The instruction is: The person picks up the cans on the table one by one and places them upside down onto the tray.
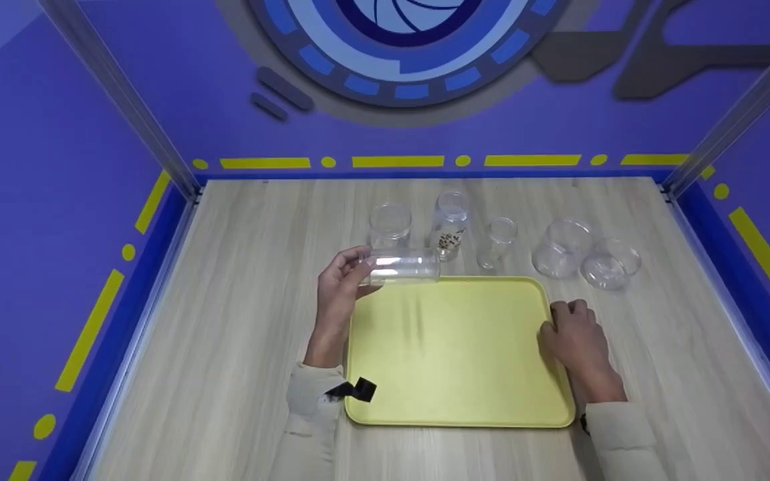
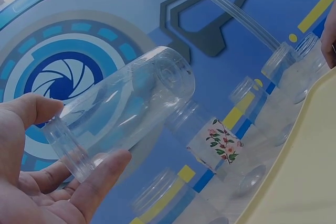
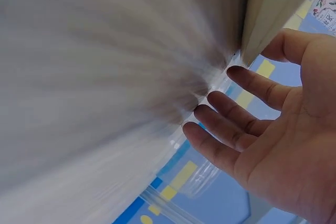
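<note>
My left hand (image 1: 339,294) grips a clear plastic jar (image 1: 405,265) by one end, thumb and fingers around it. The jar lies sideways in the air over the far left corner of a yellow tray (image 1: 458,361); its shadow falls on the tray. In the left wrist view the jar (image 2: 126,108) looks see-through, with nothing inside. My right hand (image 1: 579,337) is at the tray's right rim, thumb over the edge and the other fingers outside it. In the right wrist view these fingers (image 3: 215,148) are loosely extended, tips on the table.
Behind the tray stand a clear jar (image 1: 390,224), a jar with a floral label (image 1: 450,227) and a slimmer clear jar (image 1: 497,244). Two wide clear containers (image 1: 562,248) are at the back right. Blue-purple panels (image 1: 178,100) wall the wooden table (image 1: 238,321).
</note>
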`<state>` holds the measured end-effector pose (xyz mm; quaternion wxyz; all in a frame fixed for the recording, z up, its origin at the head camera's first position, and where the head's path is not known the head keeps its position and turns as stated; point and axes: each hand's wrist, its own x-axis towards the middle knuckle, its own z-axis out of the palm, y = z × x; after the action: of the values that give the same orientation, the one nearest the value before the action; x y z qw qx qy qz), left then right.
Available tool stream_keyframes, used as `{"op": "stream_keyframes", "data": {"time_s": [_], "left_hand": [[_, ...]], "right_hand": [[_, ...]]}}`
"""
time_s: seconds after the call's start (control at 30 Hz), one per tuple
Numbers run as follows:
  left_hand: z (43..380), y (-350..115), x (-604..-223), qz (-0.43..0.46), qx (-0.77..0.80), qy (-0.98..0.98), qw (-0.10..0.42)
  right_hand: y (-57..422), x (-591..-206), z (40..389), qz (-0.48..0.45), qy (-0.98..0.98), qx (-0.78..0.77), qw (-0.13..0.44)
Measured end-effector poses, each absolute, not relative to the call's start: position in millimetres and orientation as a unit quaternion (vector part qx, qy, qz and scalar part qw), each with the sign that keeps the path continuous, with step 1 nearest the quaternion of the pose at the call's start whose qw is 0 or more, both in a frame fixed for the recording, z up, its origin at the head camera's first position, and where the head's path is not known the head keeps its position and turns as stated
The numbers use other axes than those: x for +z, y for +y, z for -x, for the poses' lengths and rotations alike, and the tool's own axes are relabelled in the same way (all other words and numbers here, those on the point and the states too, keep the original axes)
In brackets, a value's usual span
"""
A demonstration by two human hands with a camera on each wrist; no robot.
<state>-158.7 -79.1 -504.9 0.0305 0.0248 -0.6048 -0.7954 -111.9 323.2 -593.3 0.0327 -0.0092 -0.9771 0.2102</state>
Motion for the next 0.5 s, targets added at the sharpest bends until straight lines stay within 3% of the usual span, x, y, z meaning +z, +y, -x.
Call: {"op": "stream_keyframes", "data": {"time_s": [0.3, 0.5], "left_hand": [[159, -76, -501, -0.021, -0.793, -0.609, 0.026], [158, -78, -501, -0.023, -0.794, -0.607, 0.027]], "right_hand": [[325, -587, 113, 0.054, -0.962, 0.265, 0.026], [319, -580, 113, 0.055, -0.947, 0.309, 0.064]]}}
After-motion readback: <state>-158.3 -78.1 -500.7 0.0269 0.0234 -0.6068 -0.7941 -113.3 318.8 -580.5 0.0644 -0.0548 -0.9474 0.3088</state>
